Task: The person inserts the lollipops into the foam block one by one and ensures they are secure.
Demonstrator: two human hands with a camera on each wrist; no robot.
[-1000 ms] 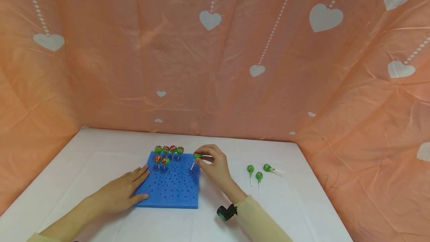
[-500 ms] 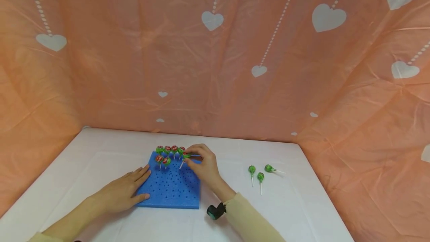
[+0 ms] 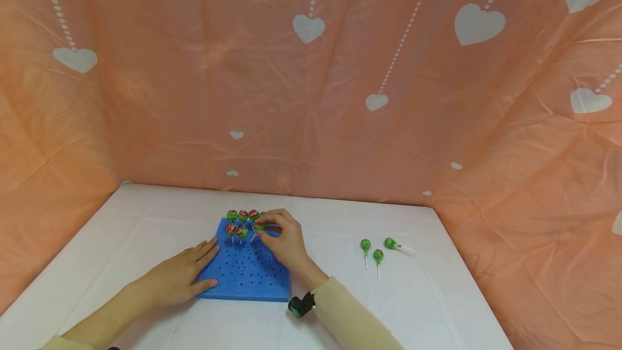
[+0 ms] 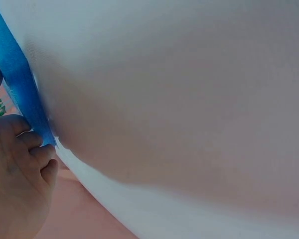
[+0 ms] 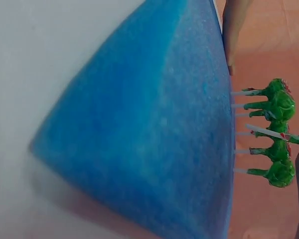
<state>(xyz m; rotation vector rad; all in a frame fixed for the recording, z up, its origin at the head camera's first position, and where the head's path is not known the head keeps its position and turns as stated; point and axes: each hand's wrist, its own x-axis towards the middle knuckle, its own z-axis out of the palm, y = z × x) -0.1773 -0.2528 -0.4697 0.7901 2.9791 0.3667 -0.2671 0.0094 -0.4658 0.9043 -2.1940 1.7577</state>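
A blue foam block dotted with small holes lies on the white table. My left hand rests along its left edge, fingers extended and the thumb near its front corner. Between thumb and fingertips, my right hand pinches a green-and-red wrapped lollipop over the block's back part, stick slanting down. In the right wrist view, the held lollipop's white stick ends short of the foam. Several lollipops stand upright along the back edge, the rightmost partly hidden by my right hand. Two more lollipops stand in front of them.
Three loose lollipops lie on the table to the right: one at left, one lower and one turned sideways. A black wrist camera sits at my right cuff. Orange cloth with white hearts surrounds the table.
My right hand has carried the lollipop leftward over the foam, up beside the two front-row lollipops. My left hand has stayed on the block's left edge.
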